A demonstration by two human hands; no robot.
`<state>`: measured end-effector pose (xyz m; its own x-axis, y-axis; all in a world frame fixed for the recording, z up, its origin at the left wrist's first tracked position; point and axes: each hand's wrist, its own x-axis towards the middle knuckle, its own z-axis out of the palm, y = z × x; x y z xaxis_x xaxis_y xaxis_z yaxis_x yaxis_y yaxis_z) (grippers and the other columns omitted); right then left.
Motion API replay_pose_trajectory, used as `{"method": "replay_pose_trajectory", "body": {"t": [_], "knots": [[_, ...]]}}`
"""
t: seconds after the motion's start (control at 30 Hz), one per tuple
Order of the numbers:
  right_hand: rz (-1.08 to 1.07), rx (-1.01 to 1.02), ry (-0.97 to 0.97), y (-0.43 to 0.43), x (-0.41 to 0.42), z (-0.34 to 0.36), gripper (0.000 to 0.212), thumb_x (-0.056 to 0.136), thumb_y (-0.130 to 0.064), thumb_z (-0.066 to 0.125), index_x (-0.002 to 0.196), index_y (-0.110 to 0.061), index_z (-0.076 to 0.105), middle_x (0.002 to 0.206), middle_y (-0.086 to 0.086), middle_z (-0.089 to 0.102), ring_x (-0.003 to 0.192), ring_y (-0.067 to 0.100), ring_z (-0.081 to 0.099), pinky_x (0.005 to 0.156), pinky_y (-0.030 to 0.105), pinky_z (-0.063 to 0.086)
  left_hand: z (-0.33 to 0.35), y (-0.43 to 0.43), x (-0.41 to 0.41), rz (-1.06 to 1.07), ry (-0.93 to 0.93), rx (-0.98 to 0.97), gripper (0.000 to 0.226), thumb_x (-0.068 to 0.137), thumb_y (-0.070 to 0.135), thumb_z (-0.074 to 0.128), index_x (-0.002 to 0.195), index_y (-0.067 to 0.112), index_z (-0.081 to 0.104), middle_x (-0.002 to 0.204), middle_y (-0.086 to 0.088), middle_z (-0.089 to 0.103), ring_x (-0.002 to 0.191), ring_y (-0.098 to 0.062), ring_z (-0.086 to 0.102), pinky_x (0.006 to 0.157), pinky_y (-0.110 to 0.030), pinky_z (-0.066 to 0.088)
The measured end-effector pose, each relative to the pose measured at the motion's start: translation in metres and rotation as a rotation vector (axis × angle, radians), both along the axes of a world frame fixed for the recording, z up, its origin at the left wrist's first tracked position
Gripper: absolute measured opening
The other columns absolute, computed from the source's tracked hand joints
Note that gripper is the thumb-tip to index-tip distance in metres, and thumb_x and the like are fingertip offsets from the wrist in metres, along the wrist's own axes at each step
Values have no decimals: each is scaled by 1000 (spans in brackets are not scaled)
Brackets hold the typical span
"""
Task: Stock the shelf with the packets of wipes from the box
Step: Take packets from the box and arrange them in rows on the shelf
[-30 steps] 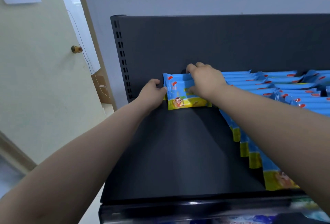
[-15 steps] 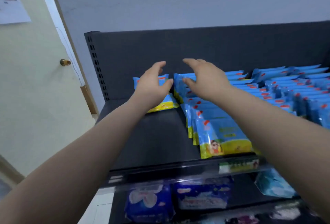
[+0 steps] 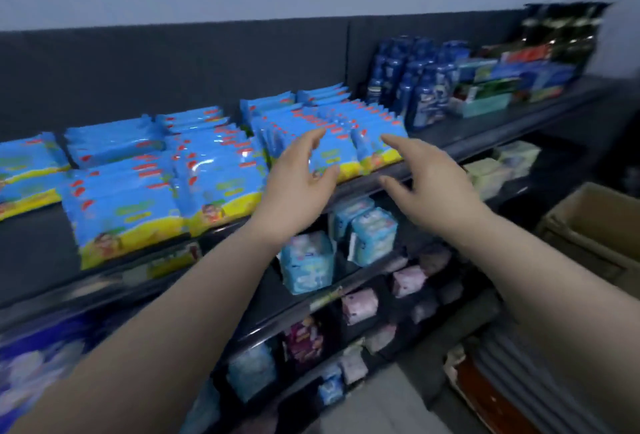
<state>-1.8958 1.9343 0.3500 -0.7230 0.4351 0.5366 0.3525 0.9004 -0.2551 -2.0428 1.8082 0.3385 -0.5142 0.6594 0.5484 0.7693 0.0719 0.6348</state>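
Hovering empty: left hand [image 3: 298,179] | right hand [image 3: 427,175] | shelf [image 3: 433,170] edge.

Both bare arms reach forward, left hand [image 3: 300,175] and right hand [image 3: 427,177] empty, fingers spread and loosely curled.

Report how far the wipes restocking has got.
Done: several rows of blue wipes packets already fill the top shelf. In hand: nothing; the left hand and right hand hover open before the packets. Left: the cardboard box stands to the right; its contents can't be seen.
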Motion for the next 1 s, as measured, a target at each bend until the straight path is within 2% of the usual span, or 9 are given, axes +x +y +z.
{"method": "replay_pose_trajectory", "body": {"t": [0.1, 0.3, 0.4, 0.47, 0.57, 0.7, 0.83, 0.9, 1.0], "knots": [[-126, -45, -55, 33, 68, -15, 60, 89, -29, 59, 144, -21, 35, 142, 4, 46, 128, 25, 43, 96, 34, 38, -16, 49, 48, -116, -24, -55, 51, 92, 25, 57, 140, 21, 39, 140, 0, 47, 130, -14, 43, 105, -31, 36], [-352, -136, -75, 85, 175, -46, 59, 90, -28, 58, 144, -22, 34, 142, 1, 45, 130, 21, 40, 99, 32, 37, -44, 144, 130, -336, -38, -150, 53, 92, 23, 57, 141, 23, 37, 140, 1, 47, 129, -13, 44, 97, -22, 32], [-456, -182, -76, 113, 213, -61, 59, 89, -29, 58, 143, -22, 35, 144, -1, 44, 131, 19, 40, 100, 32, 39, -59, 191, 162, -450, -48, -180, 53, 91, 22, 57, 140, 21, 39, 139, 0, 48, 129, -14, 45, 101, -23, 33], [-534, -212, -91, 134, 234, -71, 60, 89, -29, 58, 144, -22, 35, 144, 0, 43, 131, 20, 41, 100, 33, 39, -70, 223, 181, -519, -64, -208, 53, 92, 25, 56, 142, 22, 37, 140, 2, 46, 130, -12, 42, 102, -24, 33], [-642, -229, -87, 168, 263, -84, 60, 88, -28, 59, 143, -21, 37, 145, 3, 44, 134, 20, 37, 107, 30, 32, -87, 273, 204, -614, -65, -230, 53, 93, 25, 56, 142, 23, 36, 139, 2, 46, 129, -13, 42, 100, -23, 33], [-778, -293, -107, 210, 295, -96, 59, 90, -28, 58, 144, -25, 34, 145, 1, 43, 135, 21, 36, 107, 34, 34, -108, 340, 224, -696, -39, -272, 54, 91, 26, 57, 141, 25, 37, 138, 0, 48, 128, -16, 44, 101, -31, 40], [-850, -359, -103, 247, 317, -111, 60, 90, -25, 59, 145, -26, 33, 146, -1, 42, 135, 21, 36, 106, 34, 35, -130, 394, 239, -770, -19, -368, 55, 93, 26, 55, 143, 26, 33, 143, 0, 42, 132, -14, 39, 103, -31, 39], [-870, -386, -110, 261, 326, -121, 61, 90, -25, 59, 145, -26, 32, 146, -2, 42, 136, 20, 35, 106, 33, 34, -139, 415, 244, -798, 21, -379, 55, 93, 23, 54, 143, 23, 34, 142, 0, 44, 131, -14, 39, 102, -25, 34], [-875, -423, -131, 281, 337, -132, 61, 91, -26, 59, 145, -27, 31, 146, -2, 41, 136, 20, 35, 106, 33, 35, -141, 444, 251, -818, 73, -370, 52, 93, 21, 54, 142, 20, 37, 139, -2, 46, 129, -16, 42, 102, -27, 35]]}}
